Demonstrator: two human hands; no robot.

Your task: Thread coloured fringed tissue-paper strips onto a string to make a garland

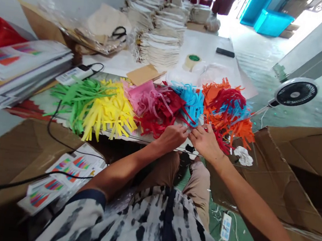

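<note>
Piles of cut paper fringe lie in a row along the table's front edge: green (73, 99), yellow (107, 111), pink (142, 96), red (161, 116), blue (191, 102) and orange (228, 105). My left hand (172, 137) and my right hand (206, 140) meet at the table edge, just below the red and blue piles. Both have their fingers pinched together on thin paper strips; the exact strip is too small to make out.
Stacks of printed sheets (16, 66) sit at the left. Folded cream bundles (159, 41), a tape roll (191, 61) and scissors (119, 32) lie further back. A small fan (295, 92) stands at the right. Cardboard boxes (290, 173) flank my knees. A black cable (55, 134) hangs down.
</note>
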